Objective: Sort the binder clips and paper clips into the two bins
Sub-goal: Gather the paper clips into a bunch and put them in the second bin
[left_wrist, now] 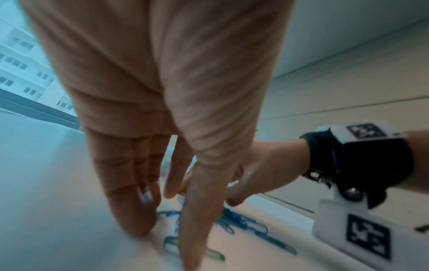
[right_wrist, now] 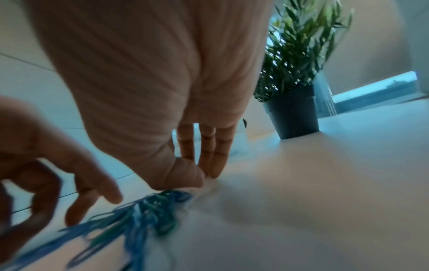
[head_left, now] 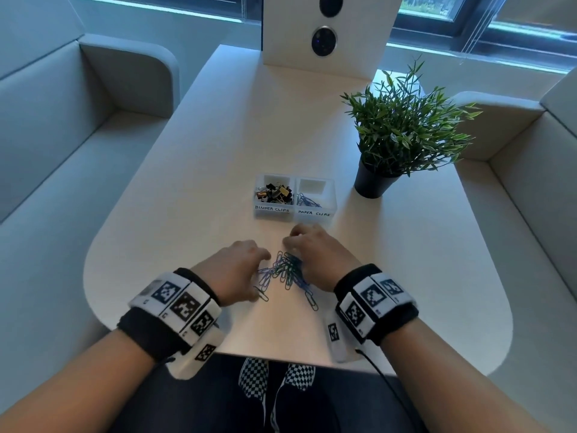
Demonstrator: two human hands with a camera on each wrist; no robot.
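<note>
Left hand [head_left: 232, 270] and right hand [head_left: 315, 254] flank the paper clips [head_left: 285, 270], fingers loosely spread, gripping nothing (likely corralling them); paper-clip bin [head_left: 315, 210] far.

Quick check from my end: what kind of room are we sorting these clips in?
Probably an office lounge or meeting booth: a rounded white table between two pale upholstered benches, a potted plant, and a window behind.

Both forearms reach forward, each wrist wrapped in a black band with white marker blocks. The left hand [head_left: 232, 270] is palm-down, fingers extended and slightly spread. The right hand [head_left: 315, 254] is palm-down, fingers straight, thumb tucked against the fingertips.
</note>
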